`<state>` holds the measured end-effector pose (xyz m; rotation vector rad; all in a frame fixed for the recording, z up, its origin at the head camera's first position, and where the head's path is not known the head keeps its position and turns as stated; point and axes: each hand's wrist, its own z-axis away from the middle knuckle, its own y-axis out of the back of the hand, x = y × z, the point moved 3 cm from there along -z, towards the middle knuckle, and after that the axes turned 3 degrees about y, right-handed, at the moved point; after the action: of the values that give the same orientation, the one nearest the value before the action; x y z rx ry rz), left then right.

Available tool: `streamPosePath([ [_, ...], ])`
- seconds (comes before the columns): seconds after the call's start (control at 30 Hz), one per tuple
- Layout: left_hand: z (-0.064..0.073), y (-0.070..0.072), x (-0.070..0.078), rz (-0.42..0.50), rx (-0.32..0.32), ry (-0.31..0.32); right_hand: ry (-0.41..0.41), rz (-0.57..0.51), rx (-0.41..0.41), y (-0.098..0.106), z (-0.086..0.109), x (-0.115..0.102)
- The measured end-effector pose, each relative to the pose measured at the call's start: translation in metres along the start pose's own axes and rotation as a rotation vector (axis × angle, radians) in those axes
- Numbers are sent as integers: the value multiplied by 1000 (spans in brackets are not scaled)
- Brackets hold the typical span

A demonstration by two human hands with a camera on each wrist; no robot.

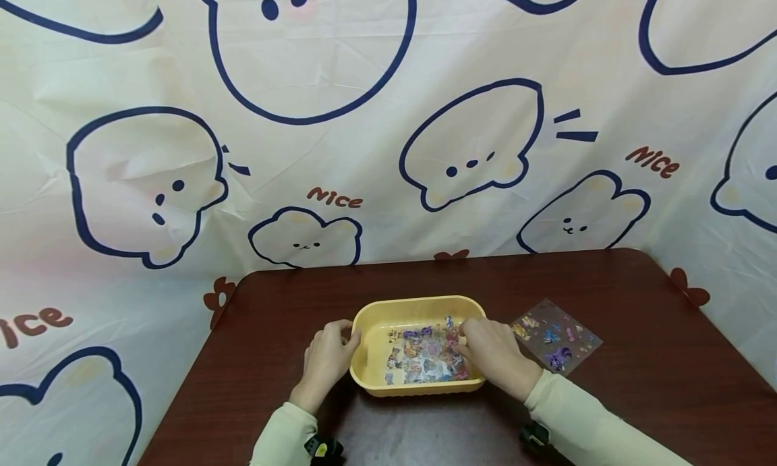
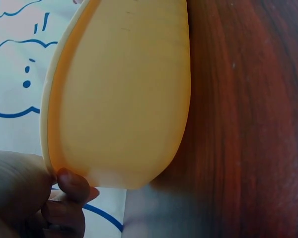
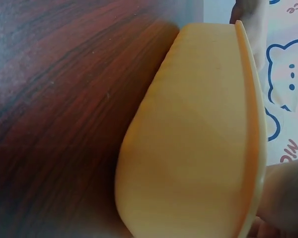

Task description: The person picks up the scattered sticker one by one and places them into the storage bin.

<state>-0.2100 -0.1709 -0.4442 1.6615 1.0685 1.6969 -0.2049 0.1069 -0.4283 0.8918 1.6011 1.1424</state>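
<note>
A yellow plastic tray (image 1: 419,388) stands on the table, its long side toward me. My left hand (image 1: 328,358) grips the tray's left end at the rim, and its curled fingers (image 2: 73,186) show there in the left wrist view. Inside the tray lie clear sticker sheets (image 1: 425,361) with small cartoon pictures in purple, brown and pink. Over the right rim reaches my right hand (image 1: 494,351), thumb and forefinger pinching at the right edge of the stickers. Its fingertips are partly hidden behind the tray wall (image 3: 188,129) in the right wrist view.
Right of the tray, a separate clear sticker sheet (image 1: 558,334) with yellow, blue and purple pictures lies flat on the dark brown wooden table (image 1: 662,358). A white cloth (image 1: 376,149) printed with blue cartoon outlines hangs behind and beside the table.
</note>
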Motion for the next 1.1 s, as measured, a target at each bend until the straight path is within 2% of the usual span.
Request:
streamPosePath([
  [0.27, 1, -1, 0, 1, -1, 1, 12, -5, 20, 4, 1, 0],
  [0.63, 0, -1, -1, -7, -3, 4, -10, -99, -33, 6, 1, 0],
  [1.1, 0, -1, 0, -8, 3, 3, 19, -106, 9, 12, 1, 5],
])
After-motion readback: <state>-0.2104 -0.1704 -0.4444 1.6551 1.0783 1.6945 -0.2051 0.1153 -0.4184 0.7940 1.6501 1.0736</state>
